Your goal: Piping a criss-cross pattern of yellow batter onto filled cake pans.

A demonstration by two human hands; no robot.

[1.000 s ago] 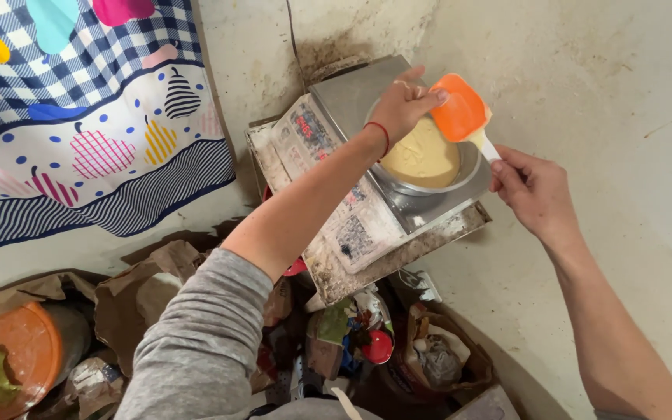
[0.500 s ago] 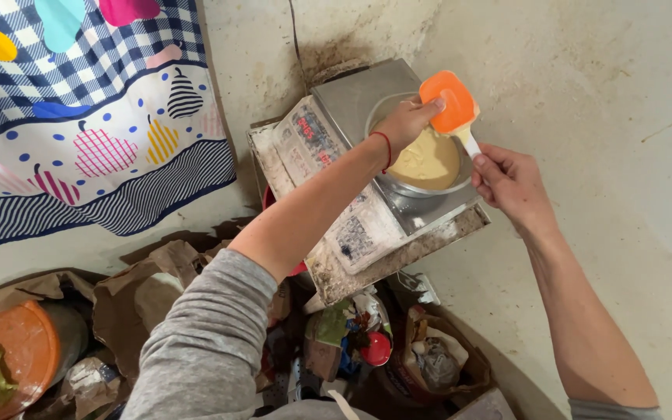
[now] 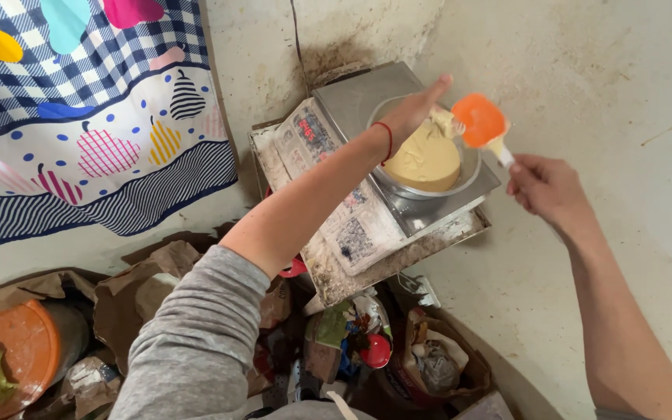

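A metal bowl [image 3: 468, 173] of pale yellow batter [image 3: 425, 162] stands on a steel kitchen scale [image 3: 359, 97]. My right hand [image 3: 550, 189] holds the white handle of an orange spatula [image 3: 480, 120], whose blade is raised above the bowl's right rim. My left hand [image 3: 418, 109] reaches over the bowl, and its fingers touch the batter stuck to the spatula blade. A red band circles my left wrist.
The scale rests on a dirty tray [image 3: 398, 260] against a stained wall. A patterned cloth [image 3: 87, 124] hangs at the left. Brown paper bags [image 3: 149, 280], an orange lid [image 3: 9, 350] and assorted clutter [image 3: 359, 342] lie below.
The spatula has lifted out of the bowl and swung right. My left hand has moved from the bowl's rim to the blade. My right hand has shifted right and down.
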